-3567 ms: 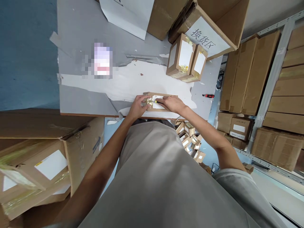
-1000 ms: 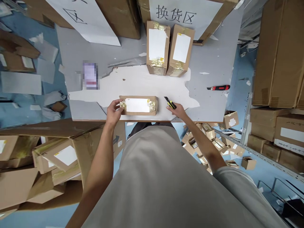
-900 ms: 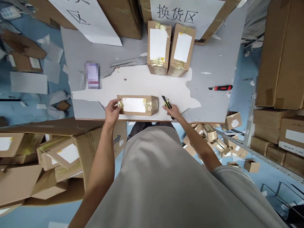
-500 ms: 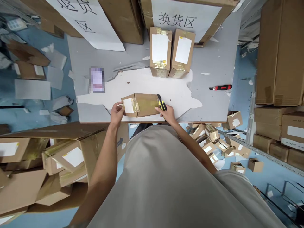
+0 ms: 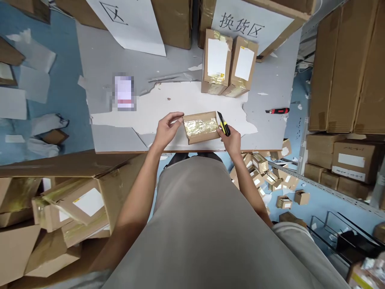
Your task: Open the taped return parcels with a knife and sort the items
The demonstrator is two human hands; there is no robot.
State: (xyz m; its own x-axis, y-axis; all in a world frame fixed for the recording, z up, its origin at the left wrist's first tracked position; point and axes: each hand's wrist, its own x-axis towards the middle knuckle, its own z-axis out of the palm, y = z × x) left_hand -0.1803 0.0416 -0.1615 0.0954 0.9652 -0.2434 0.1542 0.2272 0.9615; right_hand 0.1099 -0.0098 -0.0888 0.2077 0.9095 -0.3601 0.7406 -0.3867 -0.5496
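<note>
A small cardboard box (image 5: 201, 127) is held over the front part of the table, with a face covered in shiny yellowish tape turned up. At its left end, the fingers and thumb of my left hand (image 5: 168, 130) are closed on the corner. My right hand (image 5: 231, 141) grips a yellow-and-black box cutter (image 5: 223, 124), its tip pointing away from me. The thumb side of that hand also touches the right end of the box. Further back stand two taped boxes with white labels, the left one (image 5: 217, 60) and the right one (image 5: 242, 66), side by side.
A red-and-black box cutter (image 5: 278, 110) lies at the table's right. A blurred-out phone-like item (image 5: 124, 92) is on the left. Large cartons with paper signs (image 5: 240, 24) line the back. A big open carton (image 5: 120, 188) of boxes stands lower left; stacked cartons (image 5: 337, 68) rise at right.
The box has been turned over: its white-labelled side no longer shows and the taped face is up. Both hands and the box sit further right in the view, which has shifted too.
</note>
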